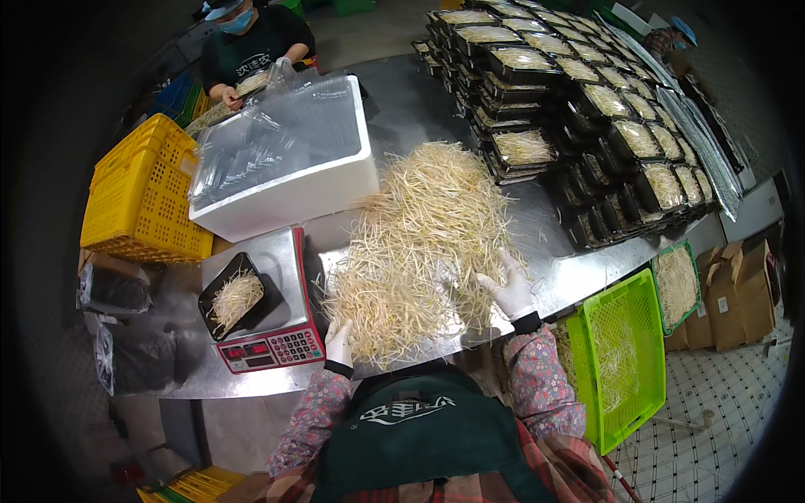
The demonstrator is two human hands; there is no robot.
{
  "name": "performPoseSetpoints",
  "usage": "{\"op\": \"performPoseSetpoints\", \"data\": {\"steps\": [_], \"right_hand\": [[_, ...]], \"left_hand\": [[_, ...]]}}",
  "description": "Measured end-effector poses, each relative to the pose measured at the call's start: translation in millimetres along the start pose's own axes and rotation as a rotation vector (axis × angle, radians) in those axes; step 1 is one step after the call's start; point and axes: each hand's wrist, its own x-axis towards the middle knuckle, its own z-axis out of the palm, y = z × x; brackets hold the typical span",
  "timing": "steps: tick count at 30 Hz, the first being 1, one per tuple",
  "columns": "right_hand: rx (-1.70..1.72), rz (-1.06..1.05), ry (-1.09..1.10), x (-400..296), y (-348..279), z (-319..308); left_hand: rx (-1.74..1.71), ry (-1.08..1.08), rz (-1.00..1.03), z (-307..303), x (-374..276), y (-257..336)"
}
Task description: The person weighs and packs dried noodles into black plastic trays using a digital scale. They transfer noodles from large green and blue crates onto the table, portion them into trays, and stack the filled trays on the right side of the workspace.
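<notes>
A large loose heap of bean sprouts (pixel 434 214) covers the middle of the metal table in front of me. At its near left edge is my left hand (pixel 338 343), white-gloved, its fingers partly hidden against the sprouts. My right hand (pixel 510 288), also gloved, rests at the right side of the heap with thumb and fingers apart and nothing visibly gripped. Left of the heap stands a red digital scale (pixel 270 349) with a lit display. On its steel platform sits a tilted black plastic tray (pixel 251 314) that holds a small portion of sprouts (pixel 236 299).
A white foam box (pixel 295 204) full of clear plastic lids (pixel 283 138) stands beyond the scale, beside a yellow crate (pixel 141 195). Stacked packed trays (pixel 522 148) fill the far right. A green basket (pixel 651 371) is below the right edge. A co-worker (pixel 258 47) holds a tray opposite.
</notes>
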Motion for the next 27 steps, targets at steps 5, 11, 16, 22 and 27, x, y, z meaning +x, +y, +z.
{"op": "performPoseSetpoints", "data": {"steps": [5, 11, 16, 22, 27], "right_hand": [[-0.607, 0.138, -0.017, -17, -8, 24], [-0.192, 0.077, -0.005, -2, 71, 23], [0.745, 0.183, -0.054, 5, 31, 2], [0.828, 0.189, -0.272, -9, 7, 54], [0.869, 0.189, -0.438, -14, -12, 76]], "left_hand": [[0.102, -0.008, 0.005, -8, 6, -5], [0.042, -0.053, 0.14, -23, 22, -20], [0.126, 0.027, 0.2, -12, 16, -3], [0.071, 0.058, 0.14, 10, 11, 17], [0.125, 0.119, 0.136, 10, 13, 16]]}}
